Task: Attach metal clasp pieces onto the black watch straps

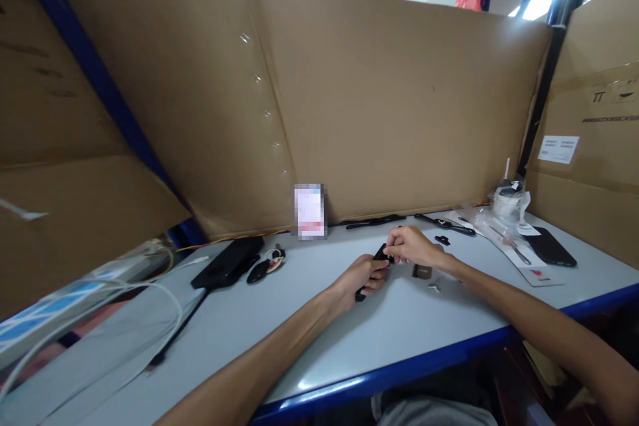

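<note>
My left hand (367, 277) is wrapped round a slim, dark, elongated object (360, 294); its kind cannot be made out. One end sticks out below the fist and the other rises past the thumb. My right hand (407, 246) pinches at that upper end, fingertips pressed together; they hide whatever small part lies between them. Just under the right wrist, a small brownish-grey case (422, 271) lies on the table. Beside it is a small silvery metal piece (434, 287). A small black clip-like part (442, 239) sits beyond the right forearm.
On the left lie a black box-shaped device (229, 263) with a cable and a key fob (258, 271) with keys. A card (309, 213) leans on the cardboard wall (399, 113). Rightward are a black watch-like strap (446, 223), plastic packaging (499, 236) and a black phone (552, 247).
</note>
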Tool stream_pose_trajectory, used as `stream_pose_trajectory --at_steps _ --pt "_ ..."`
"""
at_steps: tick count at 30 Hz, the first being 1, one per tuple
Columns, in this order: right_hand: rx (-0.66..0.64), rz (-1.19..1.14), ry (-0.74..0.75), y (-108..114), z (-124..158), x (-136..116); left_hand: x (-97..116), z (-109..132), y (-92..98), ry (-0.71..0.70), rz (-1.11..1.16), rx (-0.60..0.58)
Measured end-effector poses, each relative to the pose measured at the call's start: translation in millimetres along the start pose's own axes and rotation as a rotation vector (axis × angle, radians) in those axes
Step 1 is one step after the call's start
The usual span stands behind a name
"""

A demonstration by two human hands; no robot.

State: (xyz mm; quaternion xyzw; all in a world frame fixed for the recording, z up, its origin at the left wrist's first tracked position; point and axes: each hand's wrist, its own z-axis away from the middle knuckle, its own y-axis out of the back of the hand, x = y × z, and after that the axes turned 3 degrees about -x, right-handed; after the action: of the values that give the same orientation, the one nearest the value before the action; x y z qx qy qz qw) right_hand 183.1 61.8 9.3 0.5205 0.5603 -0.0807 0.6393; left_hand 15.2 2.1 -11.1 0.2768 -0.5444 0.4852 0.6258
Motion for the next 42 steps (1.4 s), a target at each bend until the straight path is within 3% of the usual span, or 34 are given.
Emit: stream_pose_trajectory --at_steps 4,9,13,17,20,26,31,38,42 --pt "-0.084 0.01 0.091 9.6 0.4 -0.7 1.0 0.7 1.9 0.002 0.031 0.005" --pt "-0.251 0.03 0.102 23.9 -1.4 2.6 3.5 3.8 2.1 0.029 0.031 -0.019" --pt "-0.17 0.116 0.159 24.4 -1.5 7.0 4.0 4.8 1.1 0.034 0.005 -0.047" --pt "-0.055 0.344 0.231 15.3 4.1 1.8 3.1 4.4 0.7 0.017 0.01 -0.019" --pt "-0.05 0.444 0.28 8.3 8.4 -4.0 2.8 3.9 0.6 0.018 0.003 0.0" --pt "0.011 0.352 0.262 4.1 7.4 -2.2 2.6 3.1 1.2 0.027 0.003 0.006" --pt "0.077 0.428 0.233 5.0 5.8 1.5 1.6 3.0 1.5 0.015 0.018 -0.004" --pt "-0.071 0.111 0.201 8.3 6.5 -2.4 2.2 4.0 0.8 0.012 0.027 -0.023" --pt "0.03 0.277 0.245 9.6 6.7 -0.3 1.5 3.3 0.9 0.017 0.024 -0.024"
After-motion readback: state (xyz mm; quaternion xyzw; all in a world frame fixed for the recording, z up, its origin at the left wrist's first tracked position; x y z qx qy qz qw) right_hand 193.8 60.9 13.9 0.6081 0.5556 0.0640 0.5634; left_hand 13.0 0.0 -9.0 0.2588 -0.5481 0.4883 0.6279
